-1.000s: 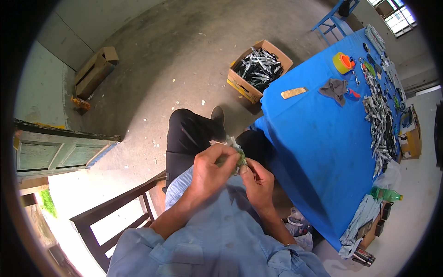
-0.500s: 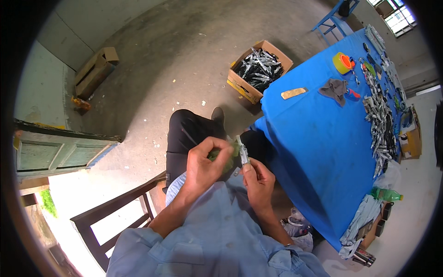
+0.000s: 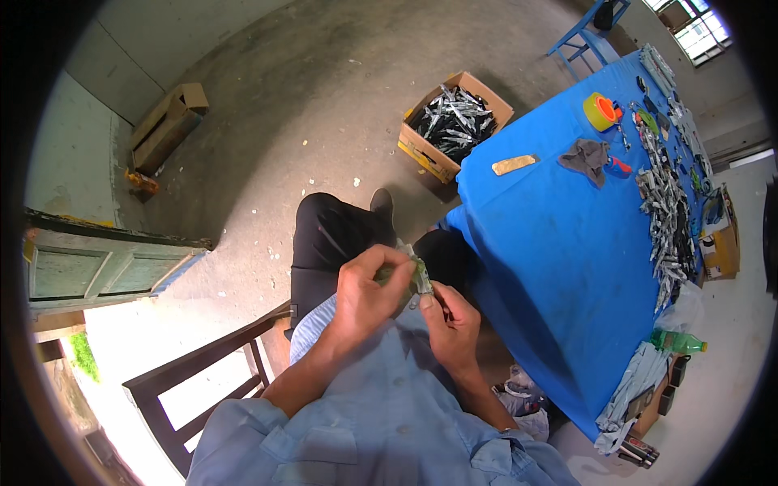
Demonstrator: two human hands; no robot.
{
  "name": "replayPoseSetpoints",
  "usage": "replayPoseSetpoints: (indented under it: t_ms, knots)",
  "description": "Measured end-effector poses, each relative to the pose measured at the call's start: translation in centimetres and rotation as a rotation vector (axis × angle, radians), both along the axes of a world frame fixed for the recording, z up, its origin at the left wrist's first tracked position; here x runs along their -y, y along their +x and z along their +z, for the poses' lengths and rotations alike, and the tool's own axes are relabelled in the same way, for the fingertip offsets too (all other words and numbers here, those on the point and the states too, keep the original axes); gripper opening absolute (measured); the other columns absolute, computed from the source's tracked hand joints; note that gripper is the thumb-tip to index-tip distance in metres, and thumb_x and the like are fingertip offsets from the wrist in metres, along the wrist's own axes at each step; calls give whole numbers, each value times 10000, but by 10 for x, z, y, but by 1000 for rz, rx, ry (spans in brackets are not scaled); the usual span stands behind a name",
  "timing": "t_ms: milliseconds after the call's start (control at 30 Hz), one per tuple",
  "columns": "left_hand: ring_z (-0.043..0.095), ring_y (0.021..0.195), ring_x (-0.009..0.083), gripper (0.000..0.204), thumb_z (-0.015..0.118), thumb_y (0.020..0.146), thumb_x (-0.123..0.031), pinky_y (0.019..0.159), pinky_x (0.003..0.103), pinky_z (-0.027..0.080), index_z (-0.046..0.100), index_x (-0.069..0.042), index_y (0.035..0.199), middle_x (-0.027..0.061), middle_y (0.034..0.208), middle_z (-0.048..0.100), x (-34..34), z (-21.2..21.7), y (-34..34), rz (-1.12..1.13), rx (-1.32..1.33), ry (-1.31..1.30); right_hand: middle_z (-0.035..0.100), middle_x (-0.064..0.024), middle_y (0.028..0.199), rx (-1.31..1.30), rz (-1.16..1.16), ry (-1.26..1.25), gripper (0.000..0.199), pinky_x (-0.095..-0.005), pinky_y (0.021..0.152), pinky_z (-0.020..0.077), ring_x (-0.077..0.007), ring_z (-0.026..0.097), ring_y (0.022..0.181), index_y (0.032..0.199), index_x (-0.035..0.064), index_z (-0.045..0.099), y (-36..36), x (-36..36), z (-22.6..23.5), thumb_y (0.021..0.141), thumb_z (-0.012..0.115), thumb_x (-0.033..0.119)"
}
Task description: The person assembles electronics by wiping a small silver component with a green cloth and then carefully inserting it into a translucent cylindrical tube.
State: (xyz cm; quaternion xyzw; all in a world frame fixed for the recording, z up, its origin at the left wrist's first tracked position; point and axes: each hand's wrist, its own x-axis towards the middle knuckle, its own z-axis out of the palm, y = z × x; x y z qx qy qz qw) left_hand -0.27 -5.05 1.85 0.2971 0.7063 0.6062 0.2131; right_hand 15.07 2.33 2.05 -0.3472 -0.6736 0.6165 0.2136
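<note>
Both hands meet above the lap at a small silver strip [image 3: 423, 280].
The right hand [image 3: 450, 326] is closed to a pinch, thumb against fingers, gripping the strip's near end; the left hand [image 3: 362, 296] is curled, thumb and forefinger nearly together on a green cloth [image 3: 382, 276] at the strip's side, though the fingers partly hide the contact. Dark trousers [image 3: 320, 243] lie beneath. To the right stands a blue-covered table [image 3: 539, 251], bearing a tan block [image 3: 515, 164], a grey rag [image 3: 585, 158] and a long metal heap [image 3: 663, 219]. Beyond the knees, a cardboard box [image 3: 427, 154] on the floor holds silver and black pieces [image 3: 454, 121]; farthest, a blue chair [image 3: 597, 47].
</note>
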Motion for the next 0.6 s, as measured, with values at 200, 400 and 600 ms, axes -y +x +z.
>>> replayPoseSetpoints:
  t_ms: [200,400,600]
  knots:
    - [681,792,91,100,783,958,-47,714,267,562,730,31,993,80,874,758,-5,-2,-6,47,-8,-17,717,-37,1053,-88,-96,-194,269,-238,803,510,-80,636,929,1260,-67,714,0,3,-4,1046,671,91]
    - [698,799,114,105,794,946,-54,718,280,569,740,25,990,94,885,761,3,-1,0,-136,-45,10,723,-19,1017,-50,-171,-372,268,-220,775,505,-65,633,886,1261,-63,717,-1,1,-16,1056,669,102]
    - [734,802,161,114,790,931,-67,726,310,579,747,24,985,134,883,764,1,-14,-6,1,-98,-68,732,-32,1018,-48,-96,-166,266,-212,713,491,-42,614,832,1257,-58,719,2,8,-22,1060,671,114]
